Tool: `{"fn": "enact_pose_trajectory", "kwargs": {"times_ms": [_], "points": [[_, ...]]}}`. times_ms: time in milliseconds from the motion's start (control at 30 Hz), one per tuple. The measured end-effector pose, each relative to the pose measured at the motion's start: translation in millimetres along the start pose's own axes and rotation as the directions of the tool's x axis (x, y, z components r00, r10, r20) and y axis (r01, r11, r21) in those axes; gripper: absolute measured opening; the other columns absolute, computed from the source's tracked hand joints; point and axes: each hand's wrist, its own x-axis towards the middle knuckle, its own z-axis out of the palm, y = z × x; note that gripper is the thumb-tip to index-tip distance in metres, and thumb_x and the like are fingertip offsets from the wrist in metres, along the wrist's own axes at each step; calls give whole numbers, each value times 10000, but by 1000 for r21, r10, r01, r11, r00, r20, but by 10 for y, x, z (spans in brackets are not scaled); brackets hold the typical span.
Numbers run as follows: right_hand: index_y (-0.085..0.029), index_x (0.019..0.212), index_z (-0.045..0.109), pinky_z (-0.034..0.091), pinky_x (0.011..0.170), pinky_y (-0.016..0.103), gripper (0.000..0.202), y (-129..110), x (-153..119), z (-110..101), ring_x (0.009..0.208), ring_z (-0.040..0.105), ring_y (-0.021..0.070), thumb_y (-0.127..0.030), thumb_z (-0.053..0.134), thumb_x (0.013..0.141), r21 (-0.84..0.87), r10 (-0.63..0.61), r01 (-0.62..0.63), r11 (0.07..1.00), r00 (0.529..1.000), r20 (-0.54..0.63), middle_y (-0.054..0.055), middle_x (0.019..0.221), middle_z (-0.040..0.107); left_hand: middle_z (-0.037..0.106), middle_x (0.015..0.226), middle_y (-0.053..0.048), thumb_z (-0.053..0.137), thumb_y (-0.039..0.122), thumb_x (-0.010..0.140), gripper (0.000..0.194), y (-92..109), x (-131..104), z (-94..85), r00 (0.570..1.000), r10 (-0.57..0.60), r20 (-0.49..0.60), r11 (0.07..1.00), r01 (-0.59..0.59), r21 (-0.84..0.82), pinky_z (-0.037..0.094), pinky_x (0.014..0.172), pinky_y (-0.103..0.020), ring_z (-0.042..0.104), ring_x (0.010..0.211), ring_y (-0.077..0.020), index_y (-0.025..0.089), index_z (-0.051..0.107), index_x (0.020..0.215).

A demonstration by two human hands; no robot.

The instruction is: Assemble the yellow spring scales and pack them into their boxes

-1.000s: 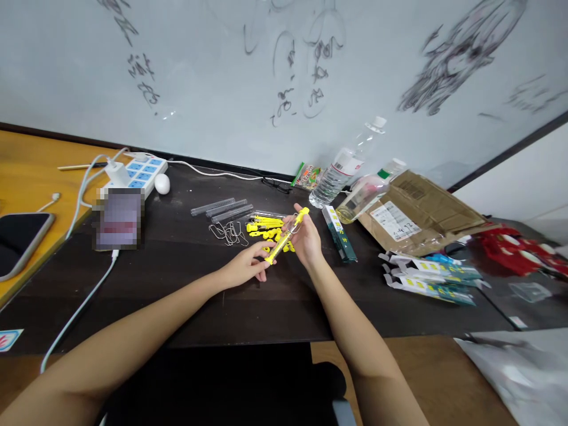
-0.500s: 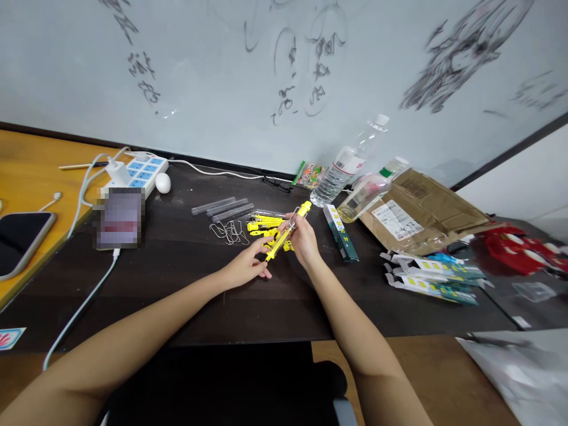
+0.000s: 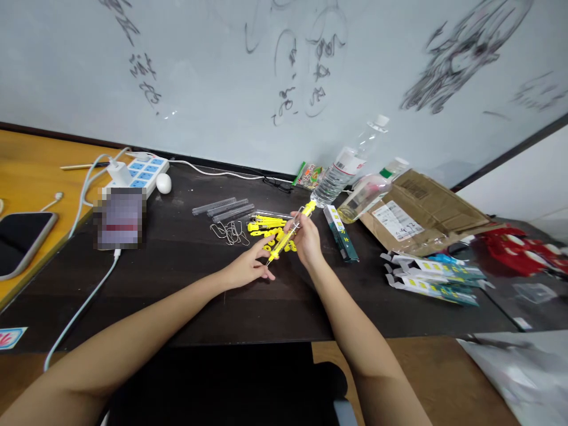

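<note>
Gripping a yellow-ended clear tube around its upper part, the right hand holds it tilted above the dark table — its lower tip reaches the left hand, whose fingers are slightly parted; whether they pinch that tip, I cannot tell. Just behind the hands lie yellow plastic pieces, with bent metal wires and clear plastic tubes to their left — and a narrow green-and-white box rests to the right, near a tilted water bottle
</note>
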Motion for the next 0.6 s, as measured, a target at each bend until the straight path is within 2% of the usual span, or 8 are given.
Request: {"fn": "enact_pose_trajectory", "kwargs": {"times_ms": [67, 133, 300, 500, 600], "points": [[-193, 937, 549, 373, 466, 227, 382, 34, -27, 37, 541, 565, 128, -547, 568, 794, -28, 32, -31, 999, 999, 31, -31, 588, 596, 363, 1415, -196, 498, 18, 761, 851, -14, 2, -14, 1000, -5, -24, 1000, 5, -1, 531, 701, -288, 703, 716, -121, 354, 174, 1473], [-192, 940, 552, 385, 490, 230, 373, 15, -16, 20, 548, 565, 126, -539, 562, 800, -36, 13, -12, 999, 1000, 22, -30, 593, 595, 318, 1445, -217, 522, 18, 748, 864, -42, 2, -21, 1000, -14, -13, 1000, 14, -9, 535, 698, -299, 702, 706, -124, 350, 186, 1471], [-186, 940, 561, 385, 522, 225, 337, -98, 55, -94, 543, 536, 109, -496, 567, 809, 6, -77, 78, 997, 995, -65, -29, 607, 604, 326, 1448, -222, 532, 38, 755, 840, -78, 1, -15, 998, -24, 55, 999, 25, -22, 531, 710, -296, 702, 714, -118, 336, 200, 1467], [-175, 984, 563, 365, 481, 227, 356, 39, -51, 41, 559, 560, 130, -496, 537, 831, -12, 11, -10, 1000, 998, 62, -23, 605, 602, 304, 1460, -226, 494, 8, 732, 860, -35, 5, -29, 999, -34, 9, 999, 34, -19, 530, 672, -269, 702, 685, -108, 332, 189, 1468], [-170, 964, 568, 376, 500, 228, 335, -7, -17, -3, 546, 554, 122, -475, 551, 826, 4, -32, 32, 999, 999, 24, -24, 599, 608, 303, 1466, -228, 500, 5, 718, 876, -39, 4, -32, 997, -58, 45, 998, 59, -32, 538, 646, -261, 703, 681, -112, 335, 189, 1467]]}}
